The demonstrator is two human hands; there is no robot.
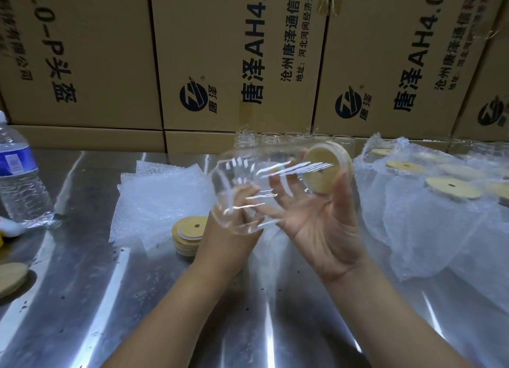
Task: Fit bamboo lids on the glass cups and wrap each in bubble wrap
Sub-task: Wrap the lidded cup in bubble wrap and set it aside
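Observation:
I hold a clear glass cup point(248, 174) on its side above the steel table, base to the left. A round bamboo lid point(327, 169) with a small hole sits in its mouth at the right. My left hand point(234, 229) grips the cup's base end from below. My right hand point(322, 221) cradles the lid end, thumb along the lid's edge. A stack of bamboo lids point(188, 235) lies on the table left of my left hand. Flat bubble wrap sheets point(162, 199) lie behind that stack.
Wrapped cups with lids point(440, 202) crowd the right side. Several bare glass cups point(275, 140) line the back in front of cardboard boxes point(234, 64). A water bottle point(19, 172) stands far left, and a loose bamboo lid point(11, 279) lies at the left edge.

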